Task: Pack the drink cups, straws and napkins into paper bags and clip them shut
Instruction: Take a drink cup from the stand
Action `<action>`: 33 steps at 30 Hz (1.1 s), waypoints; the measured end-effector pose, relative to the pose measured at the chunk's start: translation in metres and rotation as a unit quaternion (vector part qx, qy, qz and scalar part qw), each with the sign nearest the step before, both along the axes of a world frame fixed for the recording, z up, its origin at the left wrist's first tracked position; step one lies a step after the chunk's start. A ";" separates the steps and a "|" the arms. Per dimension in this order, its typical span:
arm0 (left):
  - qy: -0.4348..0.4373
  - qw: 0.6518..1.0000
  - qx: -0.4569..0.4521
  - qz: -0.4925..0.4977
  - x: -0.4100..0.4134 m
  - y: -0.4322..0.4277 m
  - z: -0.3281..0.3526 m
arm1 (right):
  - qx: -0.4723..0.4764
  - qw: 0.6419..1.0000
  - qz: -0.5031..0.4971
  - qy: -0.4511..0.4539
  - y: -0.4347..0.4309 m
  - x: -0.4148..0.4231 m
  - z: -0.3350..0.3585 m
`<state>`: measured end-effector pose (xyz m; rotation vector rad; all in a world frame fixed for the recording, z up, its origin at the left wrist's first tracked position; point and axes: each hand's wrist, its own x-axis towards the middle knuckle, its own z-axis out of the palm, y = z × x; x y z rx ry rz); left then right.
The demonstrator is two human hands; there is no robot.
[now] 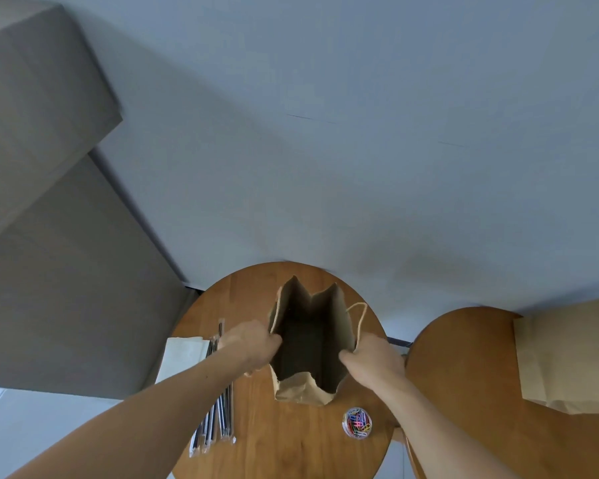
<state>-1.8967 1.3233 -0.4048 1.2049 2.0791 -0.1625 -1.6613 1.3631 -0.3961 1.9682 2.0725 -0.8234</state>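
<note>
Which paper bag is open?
The bag on the left table, standing upright with left hand and right hand gripping its rim. The other bag lies flat on the right table.

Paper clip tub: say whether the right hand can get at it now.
Probably yes. The paper clip tub stands uncovered on the table, close to the right hand, which only has to release the rim of the paper bag first.

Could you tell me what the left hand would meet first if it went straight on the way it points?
The bag: the left hand grips its left rim and points across the open mouth, so it would probably push that wall inward first, though depth is unclear.
</note>
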 end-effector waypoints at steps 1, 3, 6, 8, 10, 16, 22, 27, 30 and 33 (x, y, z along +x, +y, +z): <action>-0.045 0.999 -0.019 0.006 0.003 0.002 -0.001 | -0.023 1.000 0.009 0.016 -0.002 -0.004 -0.001; -0.092 0.994 -0.051 0.000 0.004 0.007 0.000 | -0.065 0.997 0.023 0.043 -0.002 -0.010 0.000; -0.074 0.993 -0.068 -0.066 -0.004 0.011 0.013 | -0.112 0.990 0.024 0.080 -0.001 -0.009 0.004; -0.056 0.988 -0.074 -0.121 -0.010 0.012 0.022 | -0.126 0.988 0.030 0.086 0.001 -0.006 0.007; -0.053 0.984 -0.086 -0.149 -0.015 0.012 0.034 | -0.140 0.985 0.037 0.091 0.004 -0.006 0.012; 0.029 0.991 0.026 -0.127 -0.028 0.016 0.081 | -0.114 0.987 0.080 0.076 0.027 -0.010 0.044; 0.152 0.973 0.141 -0.100 -0.062 0.011 0.151 | 0.079 0.978 0.157 0.110 0.066 -0.070 0.117; 0.220 0.948 0.226 -0.037 -0.114 -0.012 0.226 | 0.134 0.940 0.270 0.160 0.067 -0.159 0.186; 0.258 0.930 0.261 -0.009 -0.150 -0.031 0.267 | 0.160 0.916 0.327 0.166 0.056 -0.214 0.225; 0.279 0.911 0.302 0.022 -0.192 -0.054 0.304 | 0.193 0.891 0.373 0.169 0.044 -0.266 0.263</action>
